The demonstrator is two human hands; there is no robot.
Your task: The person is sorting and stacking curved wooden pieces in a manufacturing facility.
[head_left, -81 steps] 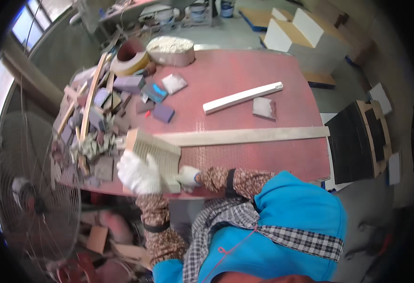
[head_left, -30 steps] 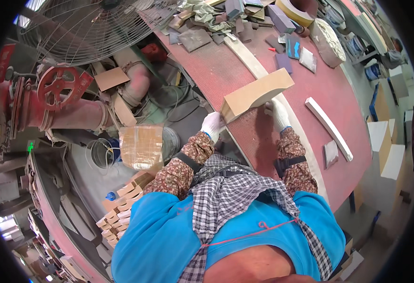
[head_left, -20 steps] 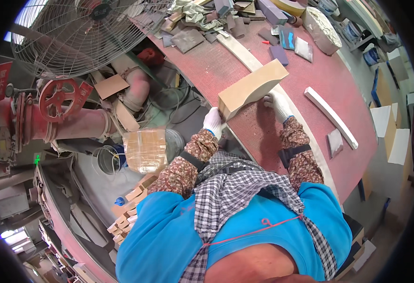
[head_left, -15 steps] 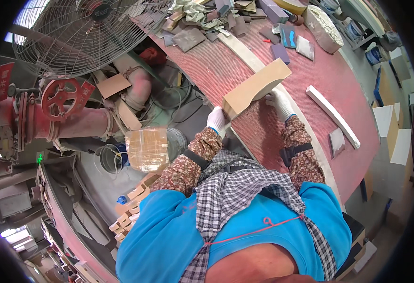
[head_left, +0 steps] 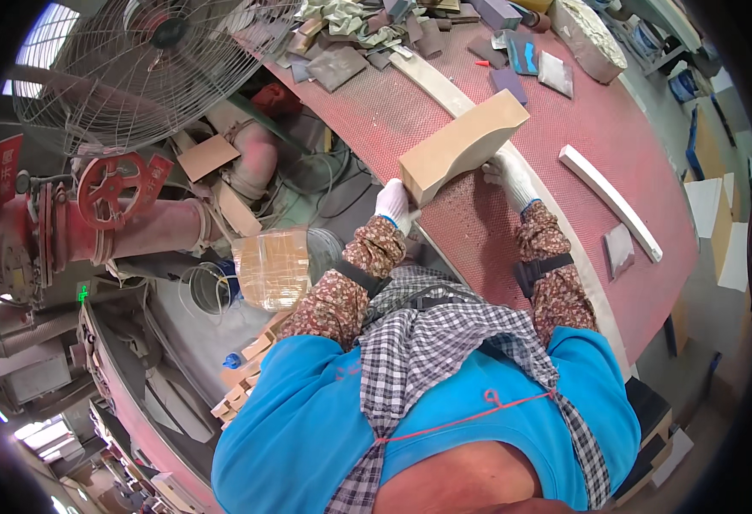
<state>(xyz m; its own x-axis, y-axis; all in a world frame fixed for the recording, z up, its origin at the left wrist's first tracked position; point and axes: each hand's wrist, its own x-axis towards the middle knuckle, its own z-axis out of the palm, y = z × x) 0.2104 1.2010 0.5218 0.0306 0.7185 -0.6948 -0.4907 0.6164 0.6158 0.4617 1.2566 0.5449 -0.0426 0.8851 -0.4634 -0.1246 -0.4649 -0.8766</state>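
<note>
Between my two white-gloved hands is a tan wooden block (head_left: pixel 457 144) with a wavy, curved-out near edge, held up above the red mesh-covered table (head_left: pixel 350 120). My left hand (head_left: pixel 395 204) grips its left end, fingers closed against the lower corner. Under the right end, my right hand (head_left: pixel 510 177) holds the block, with its fingertips partly hidden behind the wood. Beneath the block runs a long pale curved strip (head_left: pixel 433 83) lying on the table. To the right lies a shorter white curved strip (head_left: pixel 609 201).
Sanding pads and scraps (head_left: pixel 339 68) crowd the table's far end, near a purple block (head_left: pixel 508 83) and a small pouch (head_left: pixel 556 74). A large wire fan (head_left: pixel 166 77) and red valve pipe (head_left: pixel 136 227) stand left. A taped carton (head_left: pixel 271 270) sits below.
The block has tilted, showing more of its broad face, and its left end has shifted slightly left. Both hands keep their hold. The whole view has turned a little.
</note>
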